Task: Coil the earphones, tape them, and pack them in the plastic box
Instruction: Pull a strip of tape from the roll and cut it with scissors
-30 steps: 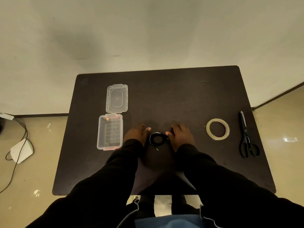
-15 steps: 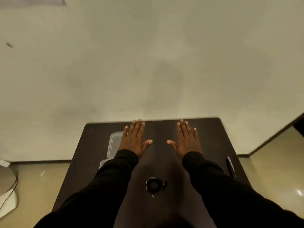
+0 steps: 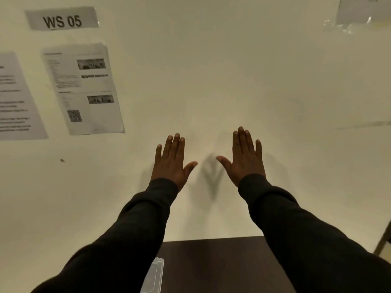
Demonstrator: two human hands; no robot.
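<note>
Both hands raised flat toward the wall, holding nothing

Wall (image 3: 232,81) fills the view; desk (image 3: 211,265) at 6 o'clock, left hand (image 3: 170,163) and right hand (image 3: 245,159) with fingers straight, plastic box (image 3: 155,275) edge at 7. Earphones out of view, so progress cannot be judged.

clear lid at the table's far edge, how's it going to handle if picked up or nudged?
The lid looks like thin clear plastic, so it is probably light and somewhat flexible. Lying flat on the smooth dark table, it would likely slide rather than tip or roll. Only part of it shows beside the left sleeve.
</note>
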